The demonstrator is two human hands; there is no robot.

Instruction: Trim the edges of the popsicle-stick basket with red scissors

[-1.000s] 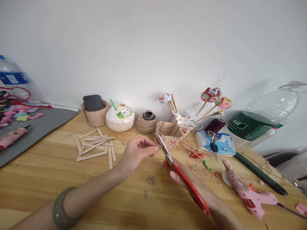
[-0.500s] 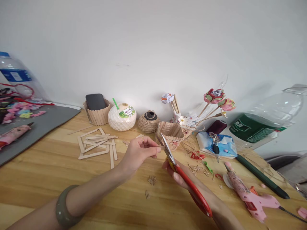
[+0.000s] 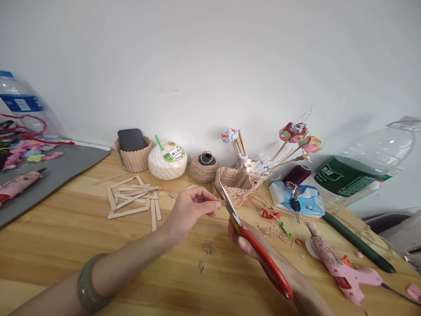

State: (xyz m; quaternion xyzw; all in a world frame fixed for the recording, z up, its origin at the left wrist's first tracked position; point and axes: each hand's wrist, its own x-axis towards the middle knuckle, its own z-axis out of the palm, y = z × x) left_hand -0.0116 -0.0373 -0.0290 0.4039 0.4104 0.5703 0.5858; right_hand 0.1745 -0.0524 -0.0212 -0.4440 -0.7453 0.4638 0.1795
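My left hand (image 3: pixel 194 208) pinches a small light piece, seemingly the end of a wooden craft stick (image 3: pixel 223 203), which reaches between the blades of the scissors. Red-handled scissors (image 3: pixel 259 250) are gripped in my right hand (image 3: pixel 245 243), their blades slightly apart and pointing up and away from me. Just behind the blades stands a basket of craft sticks (image 3: pixel 235 180). On the table below my hands lie a small flower shape of thin brown pieces (image 3: pixel 208 247) and a little curled piece (image 3: pixel 201 267).
Loose craft sticks (image 3: pixel 128 215) lie left of my hands. Along the wall stand a stick holder with a phone (image 3: pixel 136 159), a white coconut (image 3: pixel 167 162) and a twine ball (image 3: pixel 203 169). To the right are cut scraps (image 3: pixel 268 231), a pink glue gun (image 3: pixel 342 267) and a large bottle (image 3: pixel 355 171).
Hardly anything differs. My right hand and the scissors have shifted very slightly, while my left hand keeps its place with the piece at the blades.
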